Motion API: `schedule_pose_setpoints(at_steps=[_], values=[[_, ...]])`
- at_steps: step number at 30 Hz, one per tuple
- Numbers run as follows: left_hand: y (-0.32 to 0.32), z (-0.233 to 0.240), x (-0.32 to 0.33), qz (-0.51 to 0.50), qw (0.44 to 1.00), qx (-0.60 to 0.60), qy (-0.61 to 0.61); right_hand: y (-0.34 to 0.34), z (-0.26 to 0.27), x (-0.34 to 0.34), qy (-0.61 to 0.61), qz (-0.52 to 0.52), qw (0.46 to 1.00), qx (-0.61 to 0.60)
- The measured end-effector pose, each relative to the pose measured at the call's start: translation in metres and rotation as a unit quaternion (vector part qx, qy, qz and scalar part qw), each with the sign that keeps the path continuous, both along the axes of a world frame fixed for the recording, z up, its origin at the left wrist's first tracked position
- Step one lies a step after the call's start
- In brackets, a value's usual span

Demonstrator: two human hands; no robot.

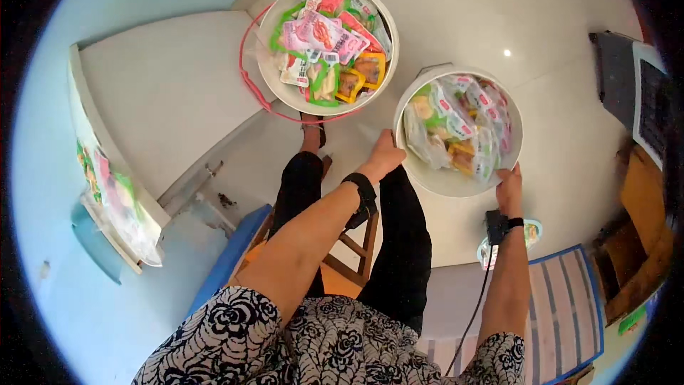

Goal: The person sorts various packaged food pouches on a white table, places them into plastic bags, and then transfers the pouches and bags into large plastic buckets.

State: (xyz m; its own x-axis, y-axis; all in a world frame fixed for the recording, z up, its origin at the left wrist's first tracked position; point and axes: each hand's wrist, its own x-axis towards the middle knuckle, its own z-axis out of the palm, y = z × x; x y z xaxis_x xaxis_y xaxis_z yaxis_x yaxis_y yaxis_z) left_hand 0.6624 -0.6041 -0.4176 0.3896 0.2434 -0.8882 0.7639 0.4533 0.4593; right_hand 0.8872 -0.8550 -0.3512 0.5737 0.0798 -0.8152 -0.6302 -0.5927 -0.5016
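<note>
My left hand (383, 156) grips the left rim of a white round bucket (438, 183), and my right hand (509, 188) holds its lower right rim. Inside that bucket lie clear plastic bags (473, 133) around small snack packets. To the left, near my foot, stands another white bucket (393, 37) with a red handle (255, 91). It is heaped with loose snack packets (320, 32) in pink, green, white and yellow. Neither hand touches this second bucket. My fingers partly wrap under the held rim, so some are hidden.
A pale panel (165, 96) lies at the left by the blue wall. Beside it is a plastic bag of packets (120, 198). A small container (533, 232) is behind my right wrist. A striped mat (566, 299) lies lower right; a dark box (620, 69) stands far right.
</note>
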Motion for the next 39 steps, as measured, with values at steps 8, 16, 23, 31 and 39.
schedule_pose_setpoints(at_steps=[8, 16, 23, 31, 39], values=[[-0.001, 0.016, 0.037, 0.014, 1.0, 0.011, -0.025, 0.01, -0.005, 0.051, 0.024, -0.065, 0.996, 0.052], [0.009, 0.01, 0.051, 0.059, 0.997, -0.009, -0.045, 0.025, -0.014, 0.07, 0.014, -0.064, 0.995, 0.071], [0.023, -0.03, -0.025, 0.197, 0.978, -0.074, 0.005, 0.069, -0.002, 0.039, -0.302, 0.08, 0.949, -0.029], [0.129, 0.001, -0.075, 0.56, 0.803, -0.179, 0.095, 0.244, 0.053, -0.056, -0.482, 0.343, 0.79, 0.16], [0.087, -0.032, -0.125, 0.67, 0.739, -0.062, 0.024, 0.308, 0.005, -0.156, -0.276, 0.545, 0.74, 0.281]])
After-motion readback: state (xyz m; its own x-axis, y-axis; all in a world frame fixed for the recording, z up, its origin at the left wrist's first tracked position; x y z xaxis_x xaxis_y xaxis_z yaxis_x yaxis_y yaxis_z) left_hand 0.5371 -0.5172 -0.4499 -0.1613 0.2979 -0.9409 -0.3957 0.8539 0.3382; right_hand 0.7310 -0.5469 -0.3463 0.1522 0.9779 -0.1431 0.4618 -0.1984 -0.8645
